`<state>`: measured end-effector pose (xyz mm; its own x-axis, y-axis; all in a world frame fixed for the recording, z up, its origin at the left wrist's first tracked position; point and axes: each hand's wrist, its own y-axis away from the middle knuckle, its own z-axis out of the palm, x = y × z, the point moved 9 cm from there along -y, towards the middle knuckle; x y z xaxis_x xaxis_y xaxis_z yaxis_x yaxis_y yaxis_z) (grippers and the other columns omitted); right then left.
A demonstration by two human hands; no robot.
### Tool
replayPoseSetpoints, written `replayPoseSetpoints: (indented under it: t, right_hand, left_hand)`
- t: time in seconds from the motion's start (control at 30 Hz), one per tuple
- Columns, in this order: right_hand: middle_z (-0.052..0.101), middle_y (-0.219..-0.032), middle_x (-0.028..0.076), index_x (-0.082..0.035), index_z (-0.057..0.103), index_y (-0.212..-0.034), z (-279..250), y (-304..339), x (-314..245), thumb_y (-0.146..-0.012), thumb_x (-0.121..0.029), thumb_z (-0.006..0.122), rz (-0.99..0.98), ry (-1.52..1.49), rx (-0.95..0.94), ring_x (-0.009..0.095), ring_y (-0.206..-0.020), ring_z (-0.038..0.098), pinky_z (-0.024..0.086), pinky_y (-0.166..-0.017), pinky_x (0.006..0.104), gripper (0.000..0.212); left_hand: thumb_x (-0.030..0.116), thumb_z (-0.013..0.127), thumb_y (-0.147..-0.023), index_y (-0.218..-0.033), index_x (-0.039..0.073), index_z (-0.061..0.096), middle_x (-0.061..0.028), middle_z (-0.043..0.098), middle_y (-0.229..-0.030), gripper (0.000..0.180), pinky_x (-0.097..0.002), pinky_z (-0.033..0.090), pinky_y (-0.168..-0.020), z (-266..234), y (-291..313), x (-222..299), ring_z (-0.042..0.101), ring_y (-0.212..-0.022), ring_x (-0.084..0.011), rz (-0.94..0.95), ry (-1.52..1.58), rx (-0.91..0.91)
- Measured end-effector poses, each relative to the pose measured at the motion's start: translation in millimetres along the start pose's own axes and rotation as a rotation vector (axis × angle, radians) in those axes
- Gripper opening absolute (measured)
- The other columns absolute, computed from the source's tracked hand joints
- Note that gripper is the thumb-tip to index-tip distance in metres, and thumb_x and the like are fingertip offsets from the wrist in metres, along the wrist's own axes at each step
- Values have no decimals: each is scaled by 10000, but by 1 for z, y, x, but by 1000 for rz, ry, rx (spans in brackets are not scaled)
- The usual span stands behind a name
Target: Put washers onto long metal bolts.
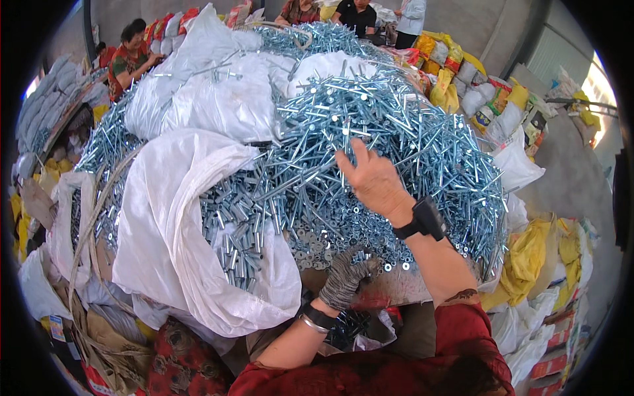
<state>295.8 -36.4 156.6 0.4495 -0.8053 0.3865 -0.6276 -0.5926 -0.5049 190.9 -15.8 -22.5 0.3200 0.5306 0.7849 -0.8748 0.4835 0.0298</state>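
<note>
Red sleeve (462, 330) fronts heaped bolts (370, 112)
Right hand (373, 178) spreads, seemingly empty; left hand (345, 278) curls by washers (312, 251), hold unclear.

Readable text: none | printed sacks (454, 58): marks too small

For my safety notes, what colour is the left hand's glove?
The glove is streaky grey, seen best in the head view.

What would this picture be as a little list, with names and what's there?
Left hand: gray glove, near the washers; can't tell if holding
Right hand: bare, fingers spread, above or on the bolts
Bolts: shiny, heaped high
White bag: open, left of the hands, metal pieces at its mouth
Yellow bags: right side
People: behind the bolts
</note>
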Motion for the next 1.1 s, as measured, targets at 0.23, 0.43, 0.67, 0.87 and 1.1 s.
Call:
replayPoseSetpoints:
  t: [0.23,0.43,0.67,0.87,1.1]
  right_hand:
    - [503,-998,198,-104,587,-1031,12,16,-2,-765,-10,629,183,-166,-23,377,-768,613,525,-558,439,286]
    - [508,-1004,171,-115,609,-978,27,20,-2,-793,-60,628,277,-131,64,383,-833,603,531,-615,474,194]
    - [526,-907,120,-85,583,-895,-28,58,-30,-709,-30,675,43,-138,254,297,-757,633,546,-544,384,215]
    - [553,-891,108,-96,588,-916,-9,68,-31,-703,-75,705,4,-186,-73,294,-747,655,542,-569,379,244]
    - [612,-872,113,-100,598,-953,48,88,0,-789,-217,772,199,-537,-274,360,-787,631,476,-648,454,266]
  left_hand:
    - [261,772,-857,-1108,43,609,10,632,-821,370,-212,442,-585,2,0,-14,553,-671,-58,-5,10,-17]
    - [234,773,-867,-1233,-106,541,-47,653,-809,551,-281,507,-641,10,7,32,592,-716,-112,536,-768,-5]
    - [208,771,-822,-1059,18,694,-113,696,-855,314,-339,516,-731,13,-13,7,640,-758,-190,99,-494,-98]
    - [236,755,-842,-1054,-8,682,-115,716,-893,331,-354,514,-738,20,-8,8,646,-755,-203,347,-677,-140]
    - [259,740,-860,-1090,2,672,-127,702,-974,352,-363,508,-781,33,-4,27,646,-822,-235,327,-674,-182]
